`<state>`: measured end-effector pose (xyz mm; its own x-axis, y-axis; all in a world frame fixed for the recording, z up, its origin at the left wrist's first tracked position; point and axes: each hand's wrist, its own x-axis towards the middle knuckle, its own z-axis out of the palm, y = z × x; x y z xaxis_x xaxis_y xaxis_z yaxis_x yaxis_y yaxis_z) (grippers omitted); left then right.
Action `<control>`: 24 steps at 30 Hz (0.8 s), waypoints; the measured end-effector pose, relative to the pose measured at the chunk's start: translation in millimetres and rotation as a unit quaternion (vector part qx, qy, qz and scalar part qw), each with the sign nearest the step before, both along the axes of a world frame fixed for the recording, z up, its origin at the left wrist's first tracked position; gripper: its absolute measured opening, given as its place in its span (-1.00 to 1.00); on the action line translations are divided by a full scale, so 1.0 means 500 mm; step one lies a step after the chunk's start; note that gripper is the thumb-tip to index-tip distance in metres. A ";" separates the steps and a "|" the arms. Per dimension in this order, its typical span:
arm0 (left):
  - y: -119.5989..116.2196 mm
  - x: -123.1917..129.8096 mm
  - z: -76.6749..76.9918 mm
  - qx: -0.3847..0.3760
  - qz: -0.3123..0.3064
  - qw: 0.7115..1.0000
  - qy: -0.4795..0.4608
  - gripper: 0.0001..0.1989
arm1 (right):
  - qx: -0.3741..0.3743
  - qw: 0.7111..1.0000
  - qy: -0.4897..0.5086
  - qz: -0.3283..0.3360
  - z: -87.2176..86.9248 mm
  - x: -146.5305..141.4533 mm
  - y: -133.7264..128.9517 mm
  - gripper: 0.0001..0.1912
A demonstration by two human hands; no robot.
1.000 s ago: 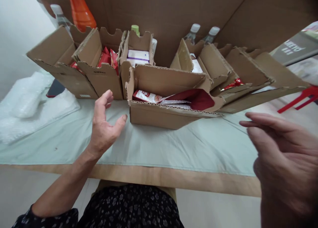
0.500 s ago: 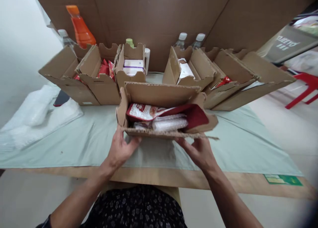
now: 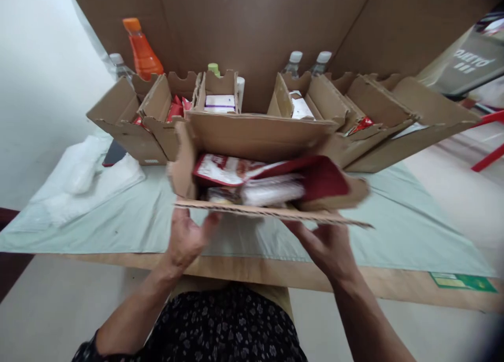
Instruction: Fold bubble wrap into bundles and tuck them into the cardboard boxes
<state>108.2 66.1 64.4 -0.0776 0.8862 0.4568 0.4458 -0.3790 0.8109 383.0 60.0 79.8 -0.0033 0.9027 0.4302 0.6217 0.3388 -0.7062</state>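
Observation:
An open cardboard box is held between my two hands above the cloth. Inside it lie a red and white packet, a dark red packet and something in clear bubble wrap. My left hand grips the box's near left corner, thumb on the near side. Under the near right part, my right hand holds the box, with some fingertips hidden beneath it. The box looks slightly blurred.
Behind stand several cardboard bins with packets and small boxes. An orange bottle and clear bottles rise behind them. Bubble wrap lies at the left on the green cloth. A red stool is at the right.
The held box appears larger and nearer to the camera, with both hands still on it. The view of the table and bins has shifted slightly.

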 end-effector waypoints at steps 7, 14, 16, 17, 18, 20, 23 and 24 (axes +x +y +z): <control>-0.105 -0.005 -0.060 -0.066 0.023 0.997 0.018 -0.75 | -0.010 0.994 -0.095 -0.050 -0.081 0.055 -0.158 -0.71; -0.001 -0.065 -0.011 -0.058 0.012 0.997 -0.044 -0.54 | 0.015 0.998 0.003 -0.053 -0.040 -0.070 -0.033 -0.78; 0.036 -0.037 -0.009 -0.054 -0.024 0.997 -0.047 -0.56 | 0.032 0.995 0.003 -0.091 -0.062 -0.058 -0.051 -0.80; 0.055 -0.022 -0.010 -0.061 -0.047 0.996 -0.041 -0.57 | 0.040 0.992 0.007 -0.119 -0.079 -0.051 -0.071 -0.79; 0.073 -0.008 -0.012 -0.072 -0.076 0.994 -0.035 -0.58 | 0.048 0.988 0.015 -0.149 -0.098 -0.044 -0.095 -0.78; 0.109 0.012 -0.012 -0.096 -0.150 0.984 -0.025 -0.54 | 0.063 0.977 0.036 -0.202 -0.133 -0.034 -0.147 -0.72; 0.150 0.021 -0.008 -0.114 -0.248 0.962 -0.021 -0.47 | 0.059 0.972 0.041 -0.224 -0.164 -0.020 -0.197 -0.67; 0.156 0.019 -0.008 -0.121 -0.261 0.958 -0.017 -0.47 | 0.050 0.973 0.033 -0.224 -0.168 -0.010 -0.201 -0.66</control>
